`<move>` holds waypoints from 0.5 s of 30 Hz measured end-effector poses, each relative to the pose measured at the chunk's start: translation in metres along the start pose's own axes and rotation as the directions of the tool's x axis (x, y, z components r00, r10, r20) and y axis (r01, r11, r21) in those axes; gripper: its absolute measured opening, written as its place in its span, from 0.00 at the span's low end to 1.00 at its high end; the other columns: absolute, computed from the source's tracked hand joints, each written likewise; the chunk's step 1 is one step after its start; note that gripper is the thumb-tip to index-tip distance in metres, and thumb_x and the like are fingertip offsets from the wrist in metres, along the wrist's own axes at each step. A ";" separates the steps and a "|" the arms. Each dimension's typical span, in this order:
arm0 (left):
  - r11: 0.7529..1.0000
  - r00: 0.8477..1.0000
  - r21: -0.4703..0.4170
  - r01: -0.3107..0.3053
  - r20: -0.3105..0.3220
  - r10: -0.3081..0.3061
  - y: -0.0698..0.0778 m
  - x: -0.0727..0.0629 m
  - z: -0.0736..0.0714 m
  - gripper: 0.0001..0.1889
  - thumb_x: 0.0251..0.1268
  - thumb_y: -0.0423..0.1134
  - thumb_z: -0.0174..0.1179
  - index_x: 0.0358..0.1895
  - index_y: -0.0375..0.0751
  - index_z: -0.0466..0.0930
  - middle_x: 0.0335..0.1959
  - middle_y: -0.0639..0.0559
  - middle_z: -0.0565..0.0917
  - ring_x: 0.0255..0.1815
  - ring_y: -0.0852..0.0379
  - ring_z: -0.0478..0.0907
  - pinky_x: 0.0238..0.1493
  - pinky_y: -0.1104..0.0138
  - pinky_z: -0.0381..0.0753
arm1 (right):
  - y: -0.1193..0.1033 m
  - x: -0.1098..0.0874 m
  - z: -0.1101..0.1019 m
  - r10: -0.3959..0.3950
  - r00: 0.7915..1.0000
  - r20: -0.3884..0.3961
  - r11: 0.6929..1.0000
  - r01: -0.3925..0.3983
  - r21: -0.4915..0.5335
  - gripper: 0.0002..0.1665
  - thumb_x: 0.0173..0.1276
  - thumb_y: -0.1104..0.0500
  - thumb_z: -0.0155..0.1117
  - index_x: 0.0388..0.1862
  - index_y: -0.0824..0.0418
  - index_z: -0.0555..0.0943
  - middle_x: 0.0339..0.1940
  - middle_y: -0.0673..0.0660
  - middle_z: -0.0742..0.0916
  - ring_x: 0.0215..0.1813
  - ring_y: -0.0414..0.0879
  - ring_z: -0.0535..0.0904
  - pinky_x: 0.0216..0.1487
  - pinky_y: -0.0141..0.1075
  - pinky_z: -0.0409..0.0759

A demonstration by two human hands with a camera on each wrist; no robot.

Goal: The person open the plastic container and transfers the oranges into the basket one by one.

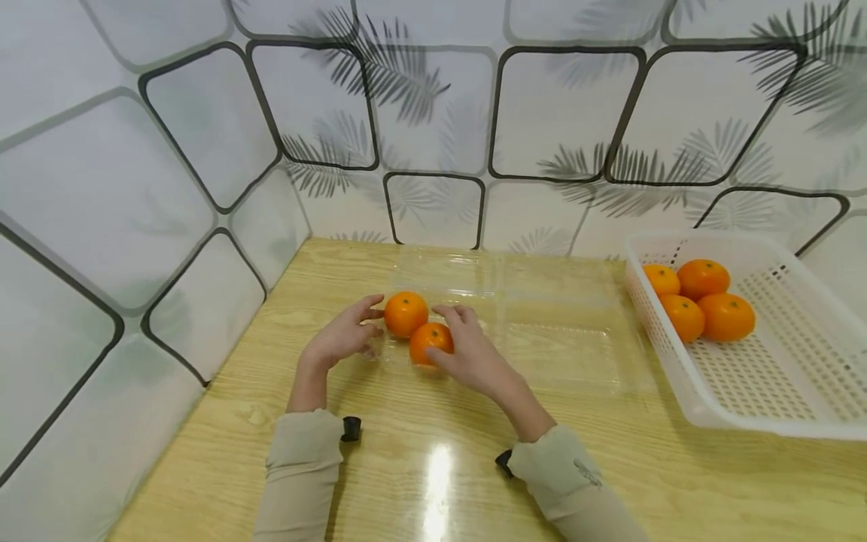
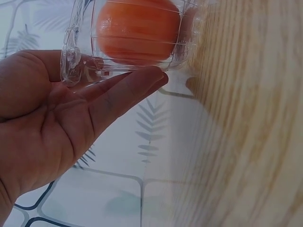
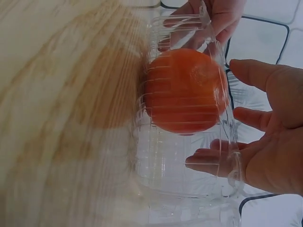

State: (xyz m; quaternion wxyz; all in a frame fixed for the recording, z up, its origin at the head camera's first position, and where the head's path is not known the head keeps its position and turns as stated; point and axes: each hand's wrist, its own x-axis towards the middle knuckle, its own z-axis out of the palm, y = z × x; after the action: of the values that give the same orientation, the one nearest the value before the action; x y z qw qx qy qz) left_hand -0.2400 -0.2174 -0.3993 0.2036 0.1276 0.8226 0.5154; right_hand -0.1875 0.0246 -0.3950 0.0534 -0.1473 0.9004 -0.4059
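Two mandarin oranges sit at the left end of a clear plastic container on the table: a rear mandarin [image 1: 406, 315] and a front mandarin [image 1: 425, 345]. My left hand [image 1: 345, 331] is at the container's left side, its fingers extended along the outside of the ribbed clear wall [image 2: 137, 64]. My right hand [image 1: 472, 354] is over the front mandarin, thumb across its near side and fingers behind it. In the right wrist view that mandarin [image 3: 187, 90] shows behind the clear wall, with the right fingers [image 3: 253, 118] spread at the rim.
A white perforated plastic basket [image 1: 765, 429] stands on the right, with several mandarins [image 1: 726, 316] at its left end. The transparent container [image 1: 562, 357] spreads rightward across the wooden table [image 1: 400, 467]. Patterned walls [image 1: 433, 211] bound the table behind and on the left.
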 end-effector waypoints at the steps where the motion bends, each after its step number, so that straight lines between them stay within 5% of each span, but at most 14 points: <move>1: 1.000 1.000 0.000 -0.001 -0.002 0.001 0.000 0.000 0.000 0.34 0.71 0.25 0.39 0.80 0.34 0.44 0.74 0.28 0.59 0.65 0.32 0.69 0.35 0.65 0.82 | 0.000 0.001 0.001 0.006 1.000 0.004 1.000 -0.006 0.001 0.40 0.68 0.54 0.65 0.77 0.56 0.62 0.74 0.66 0.62 0.64 0.60 0.73 0.63 0.55 0.73; 15: 1.000 1.000 0.015 -0.001 -0.006 0.001 -0.002 0.000 -0.001 0.34 0.70 0.25 0.39 0.80 0.36 0.45 0.74 0.28 0.60 0.65 0.32 0.70 0.36 0.65 0.81 | 0.001 0.004 0.008 0.046 0.999 0.027 0.999 -0.046 0.000 0.43 0.67 0.52 0.68 0.77 0.58 0.62 0.73 0.66 0.63 0.63 0.60 0.73 0.63 0.53 0.74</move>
State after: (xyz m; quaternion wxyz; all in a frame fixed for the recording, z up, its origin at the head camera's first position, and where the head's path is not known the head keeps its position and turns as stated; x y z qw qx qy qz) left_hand -0.2403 -0.2186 -0.4003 0.1998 0.1281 0.8270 0.5097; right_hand -0.1899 0.0182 -0.4009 0.0747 -0.1321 0.9026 -0.4029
